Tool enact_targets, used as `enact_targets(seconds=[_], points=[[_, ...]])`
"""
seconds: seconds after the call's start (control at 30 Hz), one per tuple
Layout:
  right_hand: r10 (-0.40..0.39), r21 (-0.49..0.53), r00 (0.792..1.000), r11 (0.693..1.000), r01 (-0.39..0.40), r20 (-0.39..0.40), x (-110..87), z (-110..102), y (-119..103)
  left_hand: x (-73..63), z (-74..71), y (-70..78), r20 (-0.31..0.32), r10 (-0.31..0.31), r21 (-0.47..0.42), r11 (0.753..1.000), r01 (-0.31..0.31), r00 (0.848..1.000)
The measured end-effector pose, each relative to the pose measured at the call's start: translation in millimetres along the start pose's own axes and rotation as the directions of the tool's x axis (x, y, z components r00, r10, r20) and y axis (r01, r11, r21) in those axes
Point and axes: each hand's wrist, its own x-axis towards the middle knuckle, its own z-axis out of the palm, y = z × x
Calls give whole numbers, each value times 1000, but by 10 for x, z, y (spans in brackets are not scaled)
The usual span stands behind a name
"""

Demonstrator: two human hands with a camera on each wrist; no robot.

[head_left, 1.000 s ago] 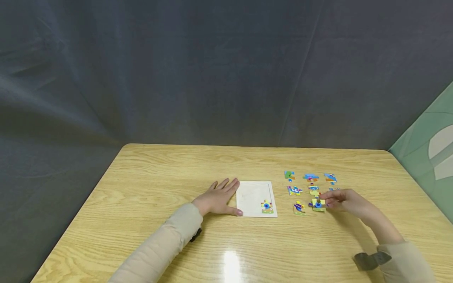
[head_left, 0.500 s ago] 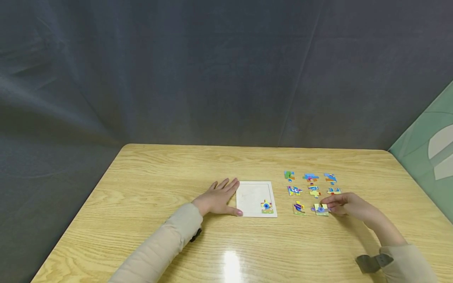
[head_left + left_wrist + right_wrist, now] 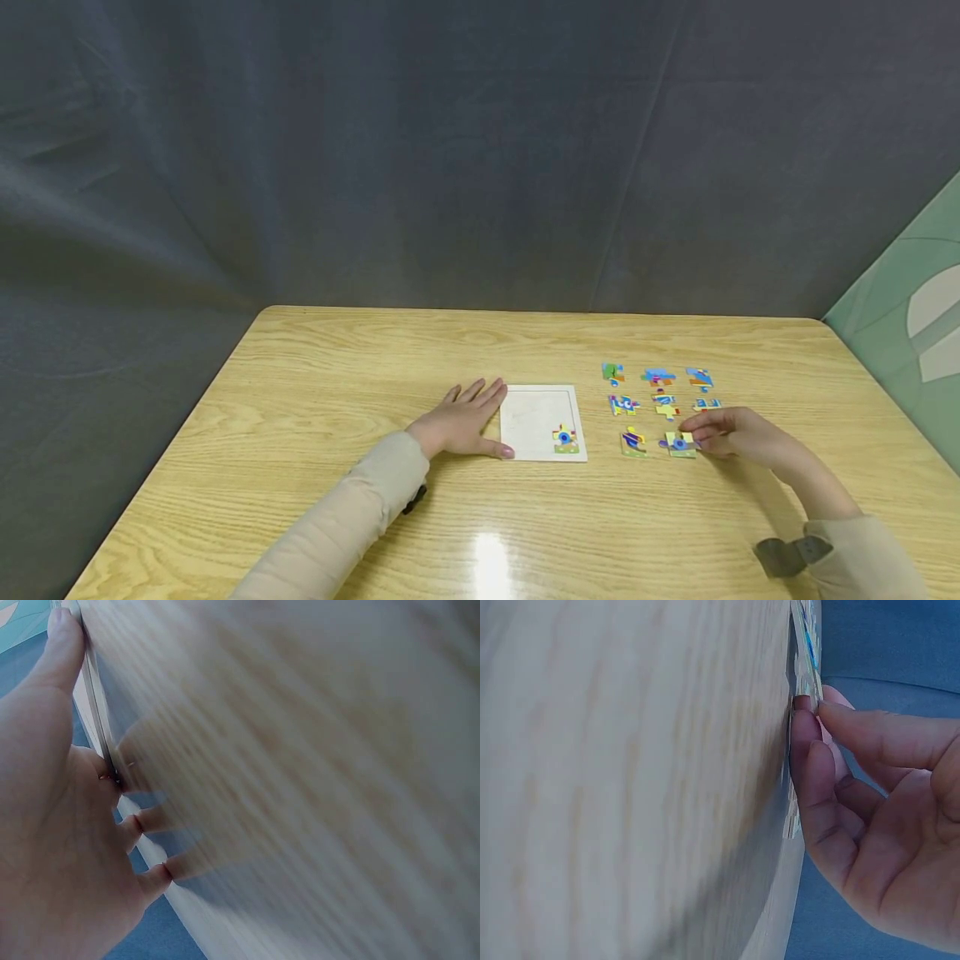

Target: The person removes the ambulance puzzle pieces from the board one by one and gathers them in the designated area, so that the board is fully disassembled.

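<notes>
My left hand (image 3: 467,418) lies with spread, straight fingers at the left side of a white square puzzle tray (image 3: 528,423); thumb and index finger touch its edge. One puzzle piece with a blue wheel (image 3: 565,437) sits in the tray's near right corner. My right hand (image 3: 731,435) pinches a yellow-and-green puzzle piece (image 3: 679,444), also with a blue circle, by its right side. Seen from the right wrist, thumb and fingers (image 3: 816,761) grip this piece (image 3: 808,649) at its edge, tilted and close to the tabletop.
Several loose puzzle pieces lie in rows right of the tray, among them a green-and-blue piece (image 3: 612,372), one with eyes (image 3: 623,405) and one with a purple stripe (image 3: 633,442). The wooden table (image 3: 360,358) ends at a dark curtain (image 3: 450,167).
My right hand has shifted slightly right and nearer to me, bringing the pinched puzzle piece down into the front row of loose pieces. The left hand and tray have stayed put.
</notes>
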Motion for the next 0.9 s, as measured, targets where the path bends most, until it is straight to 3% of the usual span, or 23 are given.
enact_targets(seconds=[0.3, 0.6, 0.9], points=[[20, -38, 997, 999, -23, -75, -13, 1, -52, 10, -1, 2, -2, 0, 15, 1000, 0, 1000], [-42, -142, 985, 990, 18, -170, 57, 145, -307, -8, -6, 5, -2, 4, -5, 1000, -4, 1000], [-86, -128, 988, 989, 70, -129, 220, 382, -615, 1, -1, 4, -3, 1, -4, 1000, -1, 1000]])
